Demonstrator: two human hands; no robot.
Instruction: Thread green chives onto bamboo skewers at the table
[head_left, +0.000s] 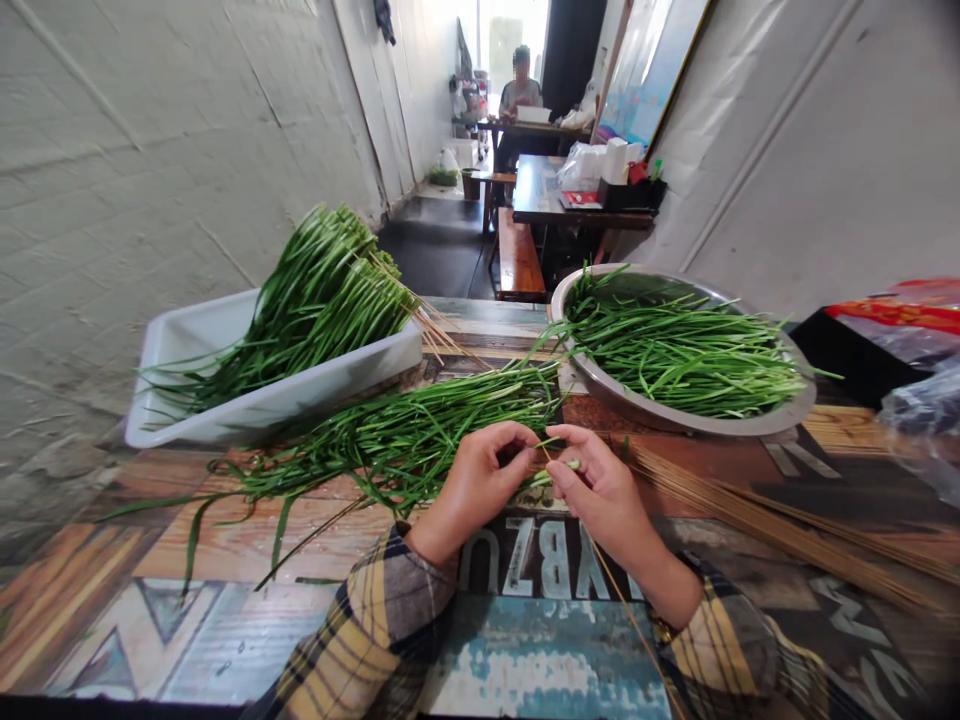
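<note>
My left hand [480,478] is closed, pinching a few green chive stalks [420,425] at the end of a loose bunch lying across the table. My right hand [600,485] is closed round a thin bamboo skewer [622,600] that runs down toward me, its tip at the chive ends between my two hands. Both hands meet over the table's middle, fingertips almost touching. Both forearms wear plaid sleeves.
A white plastic tray [195,345] at the left holds skewered chives. A steel basin [750,420] at the right holds loose chives. Several bamboo skewers [787,525] lie at the right. Plastic bags [922,400] sit far right. A person sits at a far table [521,85].
</note>
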